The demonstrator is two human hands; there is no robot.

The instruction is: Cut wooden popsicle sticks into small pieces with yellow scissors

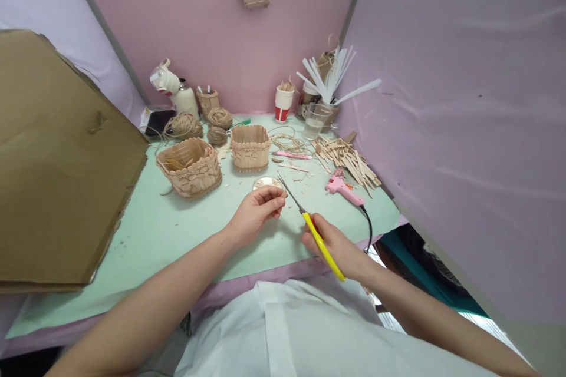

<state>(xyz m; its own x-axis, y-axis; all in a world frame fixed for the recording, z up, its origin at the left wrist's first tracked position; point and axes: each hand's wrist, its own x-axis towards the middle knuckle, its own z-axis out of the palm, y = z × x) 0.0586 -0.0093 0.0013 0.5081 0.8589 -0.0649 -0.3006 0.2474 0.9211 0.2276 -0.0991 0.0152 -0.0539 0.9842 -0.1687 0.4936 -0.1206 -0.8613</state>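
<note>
Yellow-handled scissors [325, 250] are gripped in my right hand [338, 244], their blades pointing up and left. The blade tips come close to the fingertips of my left hand [260, 212], which are pinched together. A tiny pale piece seems to show at those fingertips, too small to name. Just behind my left hand lies a round white dish [260, 181], partly covered by the fingers. Two wooden-stick baskets stand beyond: a left basket [190, 177] with loose pieces inside, and a middle basket [250, 156].
A pink glue gun [345, 188] with a black cord lies at right, by piled wooden sticks [349, 159]. Twine balls [186, 125], a paper cup [283, 100] and a plastic cup [316, 121] stand behind. A large cardboard sheet [57, 171] leans at left. Small scraps dot the table.
</note>
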